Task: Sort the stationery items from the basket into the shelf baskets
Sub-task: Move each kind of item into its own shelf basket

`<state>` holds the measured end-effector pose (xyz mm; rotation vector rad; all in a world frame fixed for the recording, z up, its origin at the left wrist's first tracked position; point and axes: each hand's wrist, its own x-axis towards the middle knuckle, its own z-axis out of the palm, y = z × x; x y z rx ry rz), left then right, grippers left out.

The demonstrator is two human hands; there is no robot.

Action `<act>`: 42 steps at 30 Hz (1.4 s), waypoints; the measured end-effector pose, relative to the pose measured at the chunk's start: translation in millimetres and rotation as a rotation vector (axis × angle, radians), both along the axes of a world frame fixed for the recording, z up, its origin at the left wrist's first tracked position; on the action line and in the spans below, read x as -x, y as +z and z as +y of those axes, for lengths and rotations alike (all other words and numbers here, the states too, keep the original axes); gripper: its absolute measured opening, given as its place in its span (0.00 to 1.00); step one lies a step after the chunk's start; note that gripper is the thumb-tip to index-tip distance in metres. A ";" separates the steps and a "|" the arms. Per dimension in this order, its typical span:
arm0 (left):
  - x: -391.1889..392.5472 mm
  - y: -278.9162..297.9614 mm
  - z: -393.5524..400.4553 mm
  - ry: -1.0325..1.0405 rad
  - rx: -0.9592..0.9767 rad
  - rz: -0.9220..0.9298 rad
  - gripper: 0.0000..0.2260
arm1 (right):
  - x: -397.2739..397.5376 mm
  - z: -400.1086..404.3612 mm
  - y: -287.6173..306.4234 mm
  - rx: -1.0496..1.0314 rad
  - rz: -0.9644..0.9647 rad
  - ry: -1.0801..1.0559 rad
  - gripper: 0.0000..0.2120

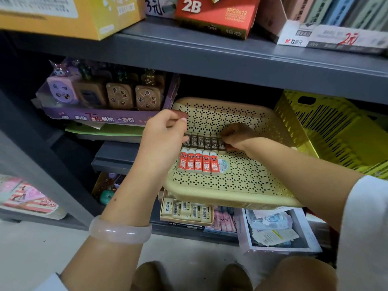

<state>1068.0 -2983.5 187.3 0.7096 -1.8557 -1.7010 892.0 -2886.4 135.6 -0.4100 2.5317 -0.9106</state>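
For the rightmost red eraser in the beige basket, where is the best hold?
Probably a pinch across the rightmost red eraser's near end, coming from above: its left side touches the neighbouring eraser, while the right side and near end look free in the beige basket.

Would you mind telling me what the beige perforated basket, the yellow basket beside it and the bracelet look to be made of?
The beige basket looks like moulded plastic with a matte finish: its punched holes are even and its rim is rounded. The yellow basket also seems plastic, slightly glossier, with regular slotted walls. The bracelet looks like polished stone or glass, being pale pink, translucent and shiny; which one cannot be told.
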 end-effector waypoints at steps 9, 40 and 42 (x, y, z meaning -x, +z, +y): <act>-2.0 0.9 1.4 -0.007 0.023 -0.024 0.09 | -1.4 17.3 11.3 -0.401 0.337 0.657 0.35; -38.4 10.1 205.5 -0.691 0.363 0.004 0.08 | -111.0 257.5 97.8 0.185 0.284 0.350 0.08; -34.6 -0.3 233.0 -0.802 0.425 -0.050 0.07 | -115.3 293.3 83.9 0.151 0.276 0.215 0.08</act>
